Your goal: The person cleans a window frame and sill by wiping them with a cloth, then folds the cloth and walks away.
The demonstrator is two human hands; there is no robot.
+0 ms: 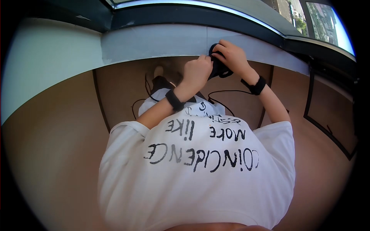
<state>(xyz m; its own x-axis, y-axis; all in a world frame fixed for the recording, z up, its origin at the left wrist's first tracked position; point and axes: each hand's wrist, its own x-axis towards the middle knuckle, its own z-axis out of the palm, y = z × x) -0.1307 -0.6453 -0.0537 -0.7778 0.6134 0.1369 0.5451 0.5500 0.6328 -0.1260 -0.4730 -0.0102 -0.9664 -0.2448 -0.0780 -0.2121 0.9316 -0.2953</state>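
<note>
A small dark cloth item (pixel 219 70), black or navy, is held up at the edge of the sill; I cannot make out its exact kind. My left hand (pixel 197 71) pinches its left side with bent fingers. From above right, my right hand (pixel 232 57) grips the upper part, thumb and fingers closed over the fabric. Below the hands a loop of the cloth hangs free. Each wrist wears a black band, the left band (pixel 175 100) and the right band (pixel 258 85).
A pale grey window sill (pixel 154 42) runs across in front of me, under a dark window frame (pixel 185 17). Thin black cables (pixel 227 91) hang beside my body. At the right, a black frame (pixel 327 133) stands near the brown floor (pixel 58 154).
</note>
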